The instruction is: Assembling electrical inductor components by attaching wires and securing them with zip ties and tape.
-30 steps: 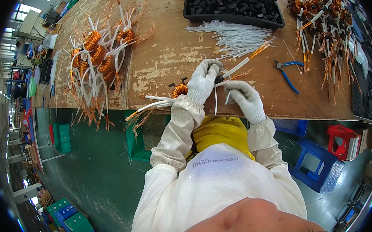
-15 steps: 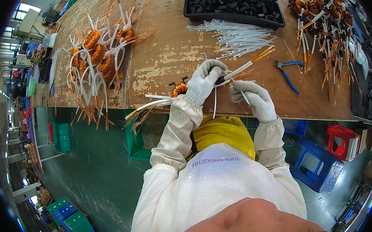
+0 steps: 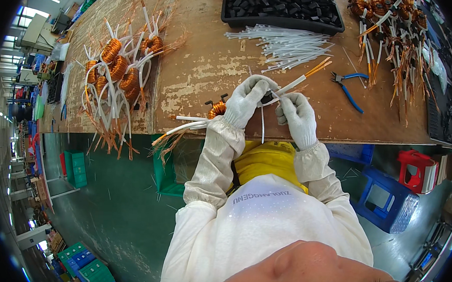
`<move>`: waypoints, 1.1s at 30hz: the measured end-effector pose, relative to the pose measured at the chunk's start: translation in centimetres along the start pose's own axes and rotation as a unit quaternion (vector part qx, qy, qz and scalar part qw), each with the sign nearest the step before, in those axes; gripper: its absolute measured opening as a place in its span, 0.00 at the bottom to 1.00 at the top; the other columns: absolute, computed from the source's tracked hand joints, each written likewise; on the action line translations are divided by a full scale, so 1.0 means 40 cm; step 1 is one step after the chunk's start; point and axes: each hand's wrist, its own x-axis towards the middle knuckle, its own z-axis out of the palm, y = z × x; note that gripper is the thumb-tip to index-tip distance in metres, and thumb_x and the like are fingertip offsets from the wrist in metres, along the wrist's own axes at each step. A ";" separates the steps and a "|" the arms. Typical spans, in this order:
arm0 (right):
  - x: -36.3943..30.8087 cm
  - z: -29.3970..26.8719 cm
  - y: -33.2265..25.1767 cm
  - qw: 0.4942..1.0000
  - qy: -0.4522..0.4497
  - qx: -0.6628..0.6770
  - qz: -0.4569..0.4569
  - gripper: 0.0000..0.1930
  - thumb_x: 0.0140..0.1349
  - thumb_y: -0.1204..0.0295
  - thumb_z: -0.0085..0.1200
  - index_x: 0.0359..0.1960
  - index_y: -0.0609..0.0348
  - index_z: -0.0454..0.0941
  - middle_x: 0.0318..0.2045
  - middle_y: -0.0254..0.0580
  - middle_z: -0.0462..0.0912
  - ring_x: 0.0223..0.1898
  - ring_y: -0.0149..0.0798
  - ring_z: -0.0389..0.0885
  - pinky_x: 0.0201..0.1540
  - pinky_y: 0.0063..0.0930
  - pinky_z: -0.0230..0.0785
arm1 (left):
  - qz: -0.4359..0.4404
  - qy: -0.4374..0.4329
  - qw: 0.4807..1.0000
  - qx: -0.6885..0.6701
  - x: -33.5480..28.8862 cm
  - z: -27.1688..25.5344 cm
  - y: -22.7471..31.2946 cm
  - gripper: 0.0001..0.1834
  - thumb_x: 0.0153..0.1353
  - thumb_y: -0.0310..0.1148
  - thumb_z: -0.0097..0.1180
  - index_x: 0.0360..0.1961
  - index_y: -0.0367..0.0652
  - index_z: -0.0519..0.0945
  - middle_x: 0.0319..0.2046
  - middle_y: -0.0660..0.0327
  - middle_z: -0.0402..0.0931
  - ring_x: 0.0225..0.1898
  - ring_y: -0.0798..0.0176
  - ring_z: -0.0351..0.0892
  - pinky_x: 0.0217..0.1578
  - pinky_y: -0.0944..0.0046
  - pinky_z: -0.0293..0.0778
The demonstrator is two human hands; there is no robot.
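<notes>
Gloved in white, my left hand (image 3: 245, 101) is closed around a copper-wound ring coil (image 3: 217, 109) and its leads at the table's front edge. Between its fingertips and the leads sits a small black block (image 3: 267, 98). A white sleeved lead (image 3: 293, 85) with bare copper ends points up and right past it. My right hand (image 3: 298, 119), also gloved, pinches a thin white cable tie close beside the block; its fingers partly hide the tie. Another thin white strip (image 3: 262, 125) hangs down below the block. More white leads (image 3: 188, 123) with frayed copper strands stick out left of my left wrist.
Finished-looking coils lie in piles at left (image 3: 117, 68) and far right (image 3: 386, 16). A black tray of black blocks (image 3: 281, 25) stands behind loose white cable ties (image 3: 285, 45). Blue-handled cutters (image 3: 351, 92) lie at right. Below are a blue stool (image 3: 387, 202) and a green bin (image 3: 168, 176).
My right hand has moved left and slightly up, bringing the cable tie to the black block. My left hand stays nearly in place, its grip on the coil kept.
</notes>
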 end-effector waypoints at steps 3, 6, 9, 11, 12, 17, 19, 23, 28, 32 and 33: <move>-0.003 0.001 -0.007 1.000 0.005 -0.013 0.008 0.13 0.74 0.66 0.54 0.47 0.66 0.78 0.30 0.36 0.83 0.28 0.24 0.78 0.33 0.21 0.75 | -0.005 0.006 1.000 -0.001 0.003 -0.001 -0.003 0.12 0.78 0.37 0.50 0.48 0.42 0.83 0.42 0.65 0.83 0.43 0.72 0.81 0.49 0.67 0.79; -0.001 0.008 -0.007 1.000 0.009 -0.011 0.009 0.13 0.74 0.66 0.54 0.47 0.66 0.78 0.30 0.36 0.83 0.27 0.24 0.78 0.32 0.20 0.74 | -0.002 -0.008 1.000 0.004 0.008 -0.011 -0.015 0.13 0.78 0.37 0.50 0.48 0.41 0.83 0.42 0.64 0.84 0.44 0.71 0.81 0.49 0.67 0.79; -0.003 0.012 -0.009 1.000 0.014 -0.002 0.006 0.13 0.74 0.65 0.55 0.47 0.66 0.78 0.29 0.36 0.82 0.27 0.24 0.77 0.32 0.20 0.74 | 0.002 -0.015 1.000 0.012 0.008 -0.011 -0.016 0.13 0.77 0.37 0.50 0.48 0.40 0.83 0.43 0.63 0.85 0.44 0.71 0.81 0.49 0.66 0.79; -0.008 0.014 -0.012 1.000 0.014 0.003 0.006 0.13 0.74 0.65 0.55 0.48 0.65 0.78 0.29 0.35 0.82 0.27 0.24 0.77 0.31 0.20 0.74 | 0.004 -0.011 1.000 0.015 0.007 -0.002 -0.015 0.13 0.77 0.36 0.51 0.48 0.40 0.83 0.43 0.62 0.85 0.44 0.71 0.81 0.49 0.67 0.79; -0.011 0.017 -0.014 1.000 0.016 0.002 0.005 0.13 0.74 0.65 0.55 0.48 0.65 0.77 0.29 0.35 0.82 0.27 0.24 0.77 0.31 0.20 0.74 | 0.025 0.001 0.998 0.064 0.006 0.006 -0.016 0.13 0.77 0.36 0.51 0.48 0.39 0.83 0.43 0.62 0.85 0.44 0.71 0.81 0.49 0.67 0.78; -0.007 0.014 -0.003 1.000 0.025 0.009 -0.004 0.13 0.74 0.65 0.55 0.48 0.65 0.77 0.29 0.35 0.82 0.27 0.23 0.77 0.31 0.19 0.74 | 0.097 0.012 0.984 0.149 -0.008 0.005 -0.042 0.12 0.76 0.35 0.53 0.48 0.37 0.82 0.43 0.62 0.85 0.42 0.72 0.80 0.46 0.69 0.77; -0.008 0.013 0.000 1.000 0.026 0.001 0.008 0.13 0.74 0.65 0.55 0.48 0.64 0.78 0.29 0.35 0.82 0.27 0.24 0.78 0.31 0.19 0.74 | 0.110 0.063 0.978 0.166 -0.020 0.004 -0.059 0.11 0.75 0.35 0.55 0.48 0.38 0.82 0.41 0.61 0.84 0.39 0.73 0.79 0.44 0.70 0.77; -0.011 0.022 -0.001 0.999 0.032 0.009 0.006 0.13 0.74 0.65 0.55 0.49 0.64 0.78 0.29 0.34 0.82 0.27 0.24 0.78 0.31 0.19 0.74 | 0.116 0.055 0.982 0.138 -0.038 0.016 -0.038 0.10 0.74 0.33 0.57 0.48 0.37 0.81 0.39 0.62 0.84 0.36 0.74 0.78 0.39 0.69 0.77; -0.013 0.029 0.014 0.999 0.011 -0.032 -0.023 0.13 0.75 0.66 0.54 0.50 0.64 0.78 0.31 0.35 0.83 0.28 0.24 0.79 0.32 0.19 0.74 | 0.084 0.059 0.941 0.324 -0.059 0.020 -0.020 0.07 0.71 0.26 0.58 0.47 0.37 0.82 0.39 0.61 0.82 0.40 0.70 0.81 0.43 0.68 0.79; -0.023 0.020 0.027 0.996 -0.008 0.070 -0.046 0.13 0.75 0.66 0.53 0.52 0.63 0.77 0.34 0.36 0.83 0.30 0.25 0.80 0.33 0.21 0.75 | 0.335 0.120 0.781 0.513 -0.087 0.038 0.008 0.08 0.60 0.25 0.68 0.40 0.44 0.85 0.38 0.60 0.80 0.38 0.59 0.80 0.37 0.61 0.77; -0.025 0.004 0.032 0.997 -0.018 0.079 0.000 0.14 0.76 0.65 0.52 0.52 0.62 0.77 0.35 0.35 0.83 0.30 0.25 0.80 0.33 0.21 0.75 | 0.336 0.148 0.780 0.507 -0.098 0.043 0.000 0.11 0.56 0.26 0.70 0.40 0.48 0.85 0.37 0.60 0.80 0.39 0.55 0.78 0.37 0.57 0.75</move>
